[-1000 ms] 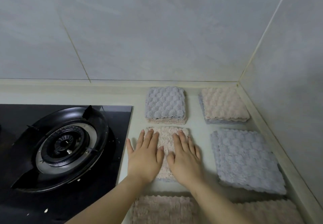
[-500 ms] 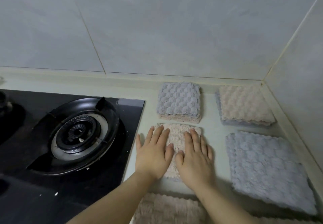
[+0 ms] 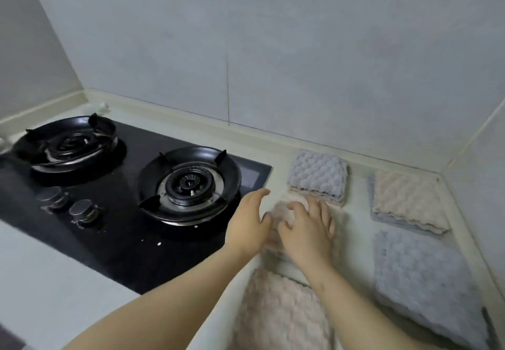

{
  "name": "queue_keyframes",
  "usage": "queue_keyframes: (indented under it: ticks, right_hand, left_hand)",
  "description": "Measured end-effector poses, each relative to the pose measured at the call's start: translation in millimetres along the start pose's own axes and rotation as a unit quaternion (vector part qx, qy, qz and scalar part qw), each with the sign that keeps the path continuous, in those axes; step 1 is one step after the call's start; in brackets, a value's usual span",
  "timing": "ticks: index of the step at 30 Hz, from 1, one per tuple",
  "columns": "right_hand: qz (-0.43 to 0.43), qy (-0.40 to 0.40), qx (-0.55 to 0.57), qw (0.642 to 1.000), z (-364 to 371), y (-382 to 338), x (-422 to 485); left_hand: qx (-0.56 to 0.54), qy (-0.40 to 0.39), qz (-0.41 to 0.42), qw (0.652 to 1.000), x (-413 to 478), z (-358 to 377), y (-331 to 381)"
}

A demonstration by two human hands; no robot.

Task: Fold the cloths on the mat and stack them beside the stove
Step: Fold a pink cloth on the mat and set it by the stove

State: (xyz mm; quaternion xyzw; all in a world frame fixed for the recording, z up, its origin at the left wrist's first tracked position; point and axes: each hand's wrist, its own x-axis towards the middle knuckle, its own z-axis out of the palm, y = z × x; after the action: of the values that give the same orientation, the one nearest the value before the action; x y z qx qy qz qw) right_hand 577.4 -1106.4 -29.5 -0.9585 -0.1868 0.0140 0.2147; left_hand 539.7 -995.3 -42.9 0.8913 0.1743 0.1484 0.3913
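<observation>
While both bare hands are held over it, a small folded pink fleecy cloth (image 3: 280,213) is seen lying on the pale countertop (image 3: 358,213), just beside the right edge of the black glass gas stove (image 3: 123,229). This cloth is badly blurred and largely covered. The left hand (image 3: 250,228) is placed at the cloth's left edge with its fingers straight and loosely spread, nothing being gripped; contact with the cloth cannot be confirmed. The right hand (image 3: 307,232) is laid on top of the cloth with its fingers bent at the knuckles, and whether fabric is pinched cannot be told through the blur.

Just behind the covered cloth, touching or nearly touching it, a folded stack of a grey bubble-textured cloth upon a pink one (image 3: 318,176) is set near the wall. Further right, close to the corner, a second folded stack of a pink cloth upon a grey one (image 3: 404,199) is found. A larger unfolded grey cloth (image 3: 420,276) is spread nearer the camera on the right, and an unfolded pink cloth (image 3: 278,311) is spread beneath the right forearm.

On the stove, two round black burners (image 3: 188,183) and two metal knobs (image 3: 83,210) are visible.
</observation>
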Motion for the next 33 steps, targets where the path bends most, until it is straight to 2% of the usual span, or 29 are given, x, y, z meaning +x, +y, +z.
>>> queue_keyframes:
  ticks: [5,12,19,28,33]
  right_hand:
    - [-0.069,-0.008,0.082,0.994,-3.5,-98.9,-13.2]
    - [-0.19,-0.066,0.183,0.962,43.1,-289.4,-72.0]
    - [-0.215,-0.147,0.212,0.942,118.6,-437.0,-135.8]
    - [-0.257,-0.218,0.209,0.918,189.3,-551.9,-160.8]
    - [-0.254,-0.236,0.203,0.916,236.1,-603.3,-134.0]
  left_hand:
    - [-0.087,0.082,-0.066,0.991,-31.1,-104.9,-22.3]
    - [-0.096,0.189,-0.127,0.969,-95.9,-272.5,-112.8]
    - [-0.061,0.26,-0.177,0.947,-173.1,-418.5,-212.9]
    - [-0.07,0.308,-0.24,0.918,-204.0,-512.2,-309.1]
    - [-0.074,0.295,-0.259,0.917,-186.3,-538.8,-359.0]
